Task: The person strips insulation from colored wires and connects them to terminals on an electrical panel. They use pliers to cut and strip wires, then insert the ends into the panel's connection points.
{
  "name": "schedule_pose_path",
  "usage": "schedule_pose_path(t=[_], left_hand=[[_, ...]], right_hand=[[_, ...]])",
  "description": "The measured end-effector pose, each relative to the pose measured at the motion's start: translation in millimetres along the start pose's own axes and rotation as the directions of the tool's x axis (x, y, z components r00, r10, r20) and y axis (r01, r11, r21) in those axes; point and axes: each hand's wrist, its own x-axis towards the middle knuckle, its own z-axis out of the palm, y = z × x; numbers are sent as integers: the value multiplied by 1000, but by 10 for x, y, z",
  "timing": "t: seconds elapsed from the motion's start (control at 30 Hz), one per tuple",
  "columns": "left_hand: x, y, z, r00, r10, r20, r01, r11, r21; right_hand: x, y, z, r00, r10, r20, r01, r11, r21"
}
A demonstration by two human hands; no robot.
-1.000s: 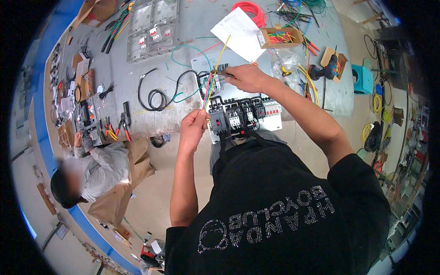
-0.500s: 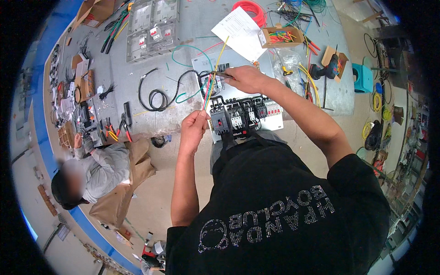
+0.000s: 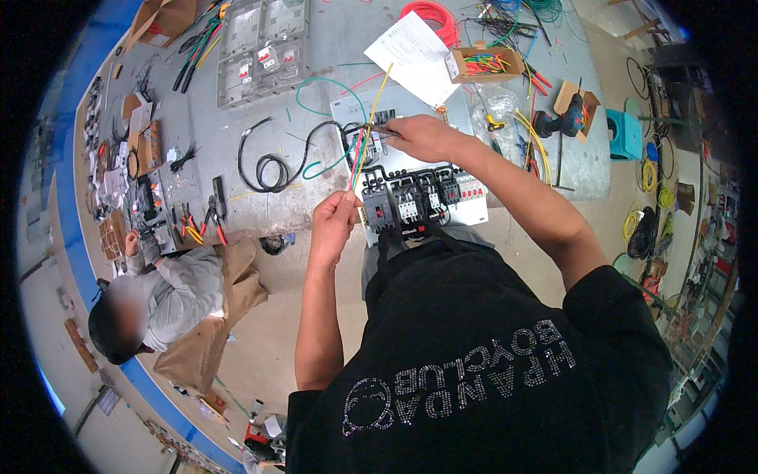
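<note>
My left hand (image 3: 334, 219) is closed in a pinch on a bundle of thin wires (image 3: 358, 163), red, green and yellow, at the left edge of a white mounting plate (image 3: 476, 211). The yellow wire (image 3: 382, 91) runs up past the plate's upper left part. My right hand (image 3: 424, 137) is wrapped around a dark, narrow hand tool (image 3: 382, 129), whose tip meets the wires; its exact kind is hidden by the fingers. Below it on the plate sit a black circuit breaker (image 3: 378, 212), contactors (image 3: 407, 207) and small breakers with red switches (image 3: 472, 190).
A black cable (image 3: 272, 186) loops left of the plate. Clear plastic boxes (image 3: 257, 59), a paper sheet (image 3: 410, 57), a carton of coloured pieces (image 3: 488, 65) and a cordless drill (image 3: 562, 121) lie around. Pliers (image 3: 213, 223) rest near a seated person (image 3: 178, 296) at left.
My right hand and its tool have shifted very slightly. My left hand keeps its hold on the wires, and the seated person's head has dipped a little.
</note>
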Motion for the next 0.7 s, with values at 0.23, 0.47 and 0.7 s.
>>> schedule_pose_path(t=[0.23, 0.47, 0.7], left_hand=[[37, -74, -9, 999, 34, 23, -34, 999, 7], [71, -97, 0, 999, 33, 24, -33, 999, 2], [85, -90, -22, 999, 39, 30, -40, 999, 13]], right_hand=[[-10, -12, -36, 999, 1, 34, -2, 1000, 7], [22, 29, 62, 999, -34, 32, 34, 999, 22], [54, 71, 81, 999, -40, -22, 41, 998, 52]])
